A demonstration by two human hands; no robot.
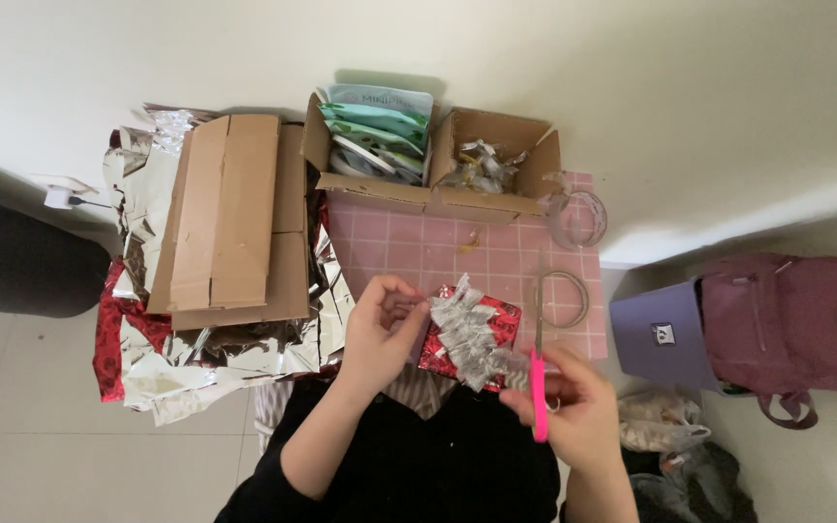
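Red foil-wrapped box (472,334) pinched by left hand (380,329); right hand (573,402) grips pink scissors (539,387).

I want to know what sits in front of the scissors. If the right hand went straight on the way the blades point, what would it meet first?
The right hand holds pink-handled scissors pointing away from the person. First in line looks to be the clear tape ring on the pink grid mat; depth is unclear, so the blades might pass above it.
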